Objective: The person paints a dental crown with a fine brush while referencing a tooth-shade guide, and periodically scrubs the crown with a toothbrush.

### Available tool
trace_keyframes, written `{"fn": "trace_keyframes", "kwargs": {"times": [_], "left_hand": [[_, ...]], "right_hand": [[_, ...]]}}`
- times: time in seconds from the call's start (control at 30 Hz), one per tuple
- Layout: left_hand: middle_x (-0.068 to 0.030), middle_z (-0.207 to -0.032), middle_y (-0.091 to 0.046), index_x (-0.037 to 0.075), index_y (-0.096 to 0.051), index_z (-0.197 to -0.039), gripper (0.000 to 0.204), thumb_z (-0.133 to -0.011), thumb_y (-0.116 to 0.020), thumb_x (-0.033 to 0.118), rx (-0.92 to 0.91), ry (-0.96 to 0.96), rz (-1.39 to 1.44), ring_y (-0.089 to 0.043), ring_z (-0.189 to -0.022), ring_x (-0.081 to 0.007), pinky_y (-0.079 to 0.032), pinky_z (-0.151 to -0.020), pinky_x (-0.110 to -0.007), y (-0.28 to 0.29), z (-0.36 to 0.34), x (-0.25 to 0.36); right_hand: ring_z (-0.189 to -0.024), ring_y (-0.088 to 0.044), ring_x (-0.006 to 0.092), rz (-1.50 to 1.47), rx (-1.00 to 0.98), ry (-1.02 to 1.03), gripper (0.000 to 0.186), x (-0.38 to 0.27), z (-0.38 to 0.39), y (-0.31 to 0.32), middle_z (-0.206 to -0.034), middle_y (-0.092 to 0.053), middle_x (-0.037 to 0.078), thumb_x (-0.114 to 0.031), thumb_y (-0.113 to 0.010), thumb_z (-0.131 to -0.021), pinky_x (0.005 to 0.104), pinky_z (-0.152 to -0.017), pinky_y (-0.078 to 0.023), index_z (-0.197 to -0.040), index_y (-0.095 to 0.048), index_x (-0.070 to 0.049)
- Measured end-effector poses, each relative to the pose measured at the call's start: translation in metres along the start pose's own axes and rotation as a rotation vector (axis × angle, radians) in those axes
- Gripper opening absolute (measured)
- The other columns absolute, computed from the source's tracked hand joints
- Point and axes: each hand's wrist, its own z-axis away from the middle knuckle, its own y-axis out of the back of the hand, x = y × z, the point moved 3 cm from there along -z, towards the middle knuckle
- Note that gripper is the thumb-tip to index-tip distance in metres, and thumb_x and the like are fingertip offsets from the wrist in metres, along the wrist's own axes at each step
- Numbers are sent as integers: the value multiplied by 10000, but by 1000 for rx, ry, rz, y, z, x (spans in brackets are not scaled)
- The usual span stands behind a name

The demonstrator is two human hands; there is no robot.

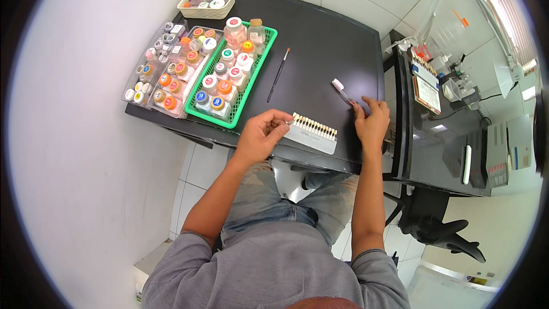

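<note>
Your left hand [264, 135]: pinching the left end of the grey shade guide [311, 138], near the black table's [326, 40] front edge. Your right hand [373, 123]: fingers closed on the toothbrush [342, 91]. Beyond: one thin brush [278, 75]; green basket [257, 76], jars inside; cream basket [209, 13], far left corner.

On my feed, the right hand [373, 120] conceals the handle end of the toothbrush [338, 86], the left hand [262, 135] overlaps the shade guide's [311, 139] left end, and I cannot identify the cream basket's [205, 14] smallest contents.
</note>
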Motion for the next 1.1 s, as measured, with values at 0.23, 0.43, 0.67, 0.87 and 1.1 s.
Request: {"fn": "trace_keyframes", "kwargs": {"times": [0.23,0.43,0.67,0.87,1.1], "left_hand": [[-24,-1102,-749,-7,-710,-1233,135,-1109,-704,43,44,-65,-6,-668,-1004,-62,-537,-923,-251,4,4,-6],[-12,-1057,-748,-13,-715,-1210,122,-1099,-701,36,65,-52,-39,-665,-963,-53,-537,-888,-243,4,6,-5],[-12,-1039,-759,-21,-726,-1198,122,-1089,-711,32,61,-26,-37,-668,-938,-44,-537,-857,-233,0,2,-4],[2,-971,-758,-31,-743,-1158,111,-1062,-729,22,97,-5,-143,-645,-843,-22,-519,-766,-211,2,6,1],[18,-899,-740,-35,-760,-1118,99,-1033,-742,13,125,22,-202,-601,-760,6,-474,-679,-195,-6,3,7]], "right_hand": [[-1135,-668,262,-315,-177,760,294,-113,-30,-44,-1112,-742,32,-8,-775,-909,436,-976,-482,-1161,-843,-144],[-1159,-630,231,-274,-226,973,235,-151,-63,-97,-1138,-736,-22,-106,-821,-914,414,-1004,-453,-1126,-865,-196],[-1078,-605,282,-294,-243,898,130,-144,-70,-104,-1034,-649,50,-145,-842,-924,424,-959,-445,-1021,-761,-116],[-984,-631,285,-479,79,539,112,-120,-60,-42,-1031,-679,103,-88,-729,-1054,445,-901,-499,-1114,-643,-51],[-884,-661,193,-1201,-82,311,119,-86,16,20,-958,-696,130,-85,-561,-1154,377,-911,-607,-1200,-518,15]]}}
